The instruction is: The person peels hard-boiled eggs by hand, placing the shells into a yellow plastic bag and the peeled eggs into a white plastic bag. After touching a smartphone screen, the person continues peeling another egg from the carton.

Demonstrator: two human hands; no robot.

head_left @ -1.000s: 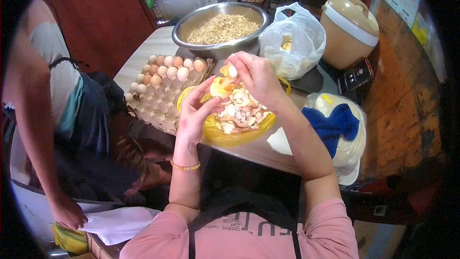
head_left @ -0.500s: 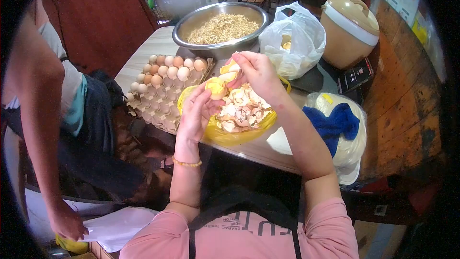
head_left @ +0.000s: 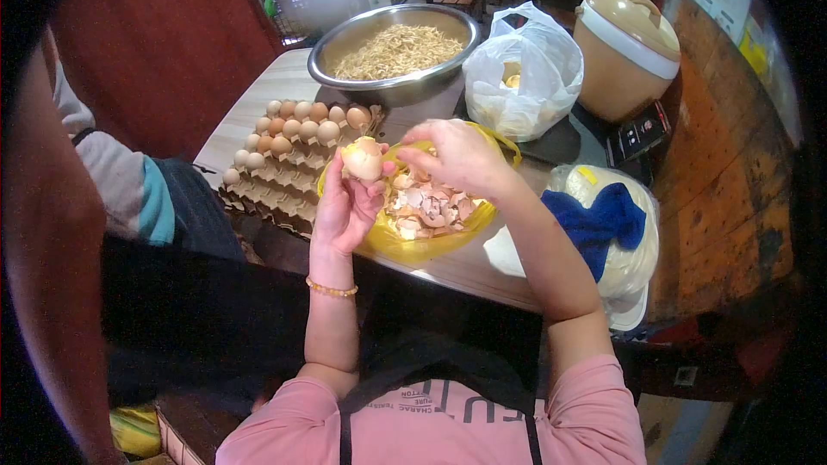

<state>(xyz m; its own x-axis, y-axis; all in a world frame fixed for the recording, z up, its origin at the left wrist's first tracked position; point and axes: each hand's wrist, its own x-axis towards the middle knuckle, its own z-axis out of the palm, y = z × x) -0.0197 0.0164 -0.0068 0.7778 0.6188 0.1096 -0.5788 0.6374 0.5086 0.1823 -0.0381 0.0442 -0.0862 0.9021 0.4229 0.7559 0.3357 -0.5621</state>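
My left hand (head_left: 343, 211) is closed around an egg (head_left: 363, 161) with a broken, yellowish top, held up near the front edge of the egg tray (head_left: 280, 179). My right hand (head_left: 463, 155) hovers over a yellow plastic bag (head_left: 422, 245), fingers apart, with nothing visible between them. Broken eggshells (head_left: 431, 205) are heaped in that bag, just below the hand. Brown and pale eggs (head_left: 307, 130) fill the far and left cells of the cardboard tray.
At the back stands a steel bowl (head_left: 323, 69) of thin tan strips (head_left: 401, 50). Right of it are a white plastic bag (head_left: 534, 77), a beige lidded container (head_left: 624, 60) and a phone (head_left: 639, 133). A blue cloth (head_left: 603, 224) lies on a wrapped white bundle. Another person's arm (head_left: 56, 250) is at left.
My right hand has left the egg and moved down over the shells, its fingers spreading. My left hand has shifted slightly left with the egg. The other person's arm has moved nearer.
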